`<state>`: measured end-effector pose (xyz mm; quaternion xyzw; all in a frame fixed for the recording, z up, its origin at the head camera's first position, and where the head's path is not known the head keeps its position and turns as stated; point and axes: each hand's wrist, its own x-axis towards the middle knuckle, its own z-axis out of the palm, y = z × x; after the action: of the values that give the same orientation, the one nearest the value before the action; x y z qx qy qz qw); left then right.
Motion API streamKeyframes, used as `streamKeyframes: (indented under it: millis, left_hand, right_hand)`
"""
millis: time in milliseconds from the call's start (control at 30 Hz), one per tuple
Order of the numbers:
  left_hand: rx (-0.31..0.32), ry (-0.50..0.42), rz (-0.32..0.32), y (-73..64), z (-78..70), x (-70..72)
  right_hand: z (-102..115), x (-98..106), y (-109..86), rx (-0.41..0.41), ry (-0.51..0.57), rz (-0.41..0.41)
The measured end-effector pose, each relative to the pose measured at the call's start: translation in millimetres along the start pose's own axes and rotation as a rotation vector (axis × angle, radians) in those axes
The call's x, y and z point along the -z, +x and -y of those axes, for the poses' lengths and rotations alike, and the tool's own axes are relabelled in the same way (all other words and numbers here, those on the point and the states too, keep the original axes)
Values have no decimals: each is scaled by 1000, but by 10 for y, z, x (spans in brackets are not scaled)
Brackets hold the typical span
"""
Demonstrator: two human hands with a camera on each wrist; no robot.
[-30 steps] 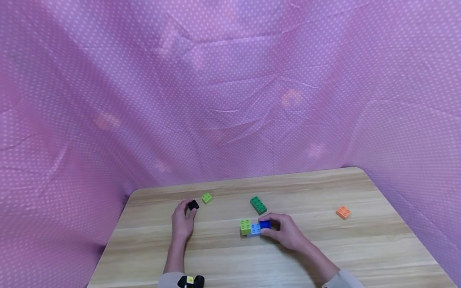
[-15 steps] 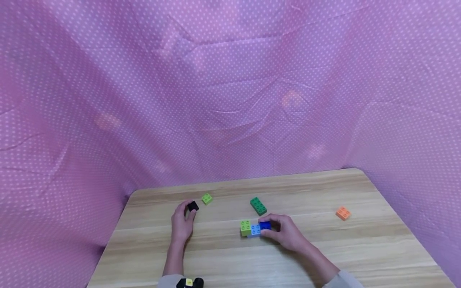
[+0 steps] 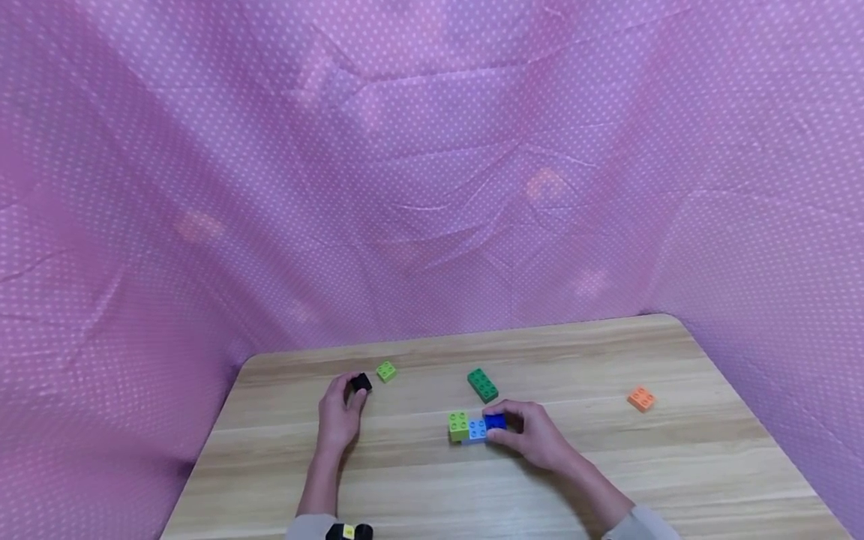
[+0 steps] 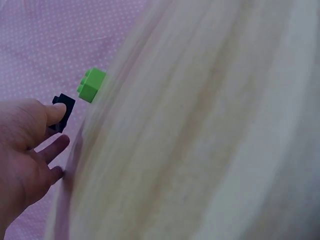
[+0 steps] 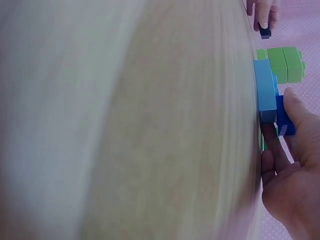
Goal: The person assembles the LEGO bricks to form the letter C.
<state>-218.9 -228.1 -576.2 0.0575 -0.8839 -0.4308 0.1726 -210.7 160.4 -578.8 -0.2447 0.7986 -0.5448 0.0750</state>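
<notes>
My left hand (image 3: 340,420) pinches a black brick (image 3: 361,382) between thumb and fingers. In the left wrist view the black brick (image 4: 63,112) appears raised off the table. Just beyond it lies a small lime green brick (image 3: 386,371). With thumb and fingertips, my right hand (image 3: 538,437) pinches a dark blue brick (image 3: 496,421) at the right end of a light blue brick (image 3: 477,430). Stacked lime green bricks (image 3: 458,426) stand on the light blue brick's left end. From the right wrist view, the dark blue brick (image 5: 285,116) sits on top of the light blue one.
A dark green brick (image 3: 482,385) lies behind the joined bricks. Farther right on the wooden table (image 3: 418,495) is an orange brick (image 3: 641,399). A pink dotted cloth (image 3: 432,187) hangs around the table's back and sides.
Both hands keep their grips and nearly the same places. The left forearm has shifted slightly to the left, and the head view has moved a little.
</notes>
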Motion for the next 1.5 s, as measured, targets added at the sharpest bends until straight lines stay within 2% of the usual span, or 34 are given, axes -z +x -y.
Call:
streamKeyframes:
  millis: [167,400,600,900,1167,1400,1500]
  left_hand:
    - [-19,-24,46,10,-74,22]
    - [-44,-42,63,2,-201,25]
    - [-57,-49,71,-44,-317,-11]
    - [-154,-63,92,-183,-524,-43]
    - [-187,-78,158,-298,-805,-39]
    - [-276,-66,195,-466,-1001,-124]
    - [-277,-57,225,-524,-1072,-153]
  right_hand:
    - [6,-8,10,4,-5,0]
    - [-2,-28,21,37,-8,-9]
    - [-19,-17,17,20,-11,-11]
    - [9,-11,12,10,-14,-6]
    - [24,-2,7,-4,-8,-6]
    - [21,-2,13,-14,-2,-2]
    - [21,-14,19,-19,3,1]
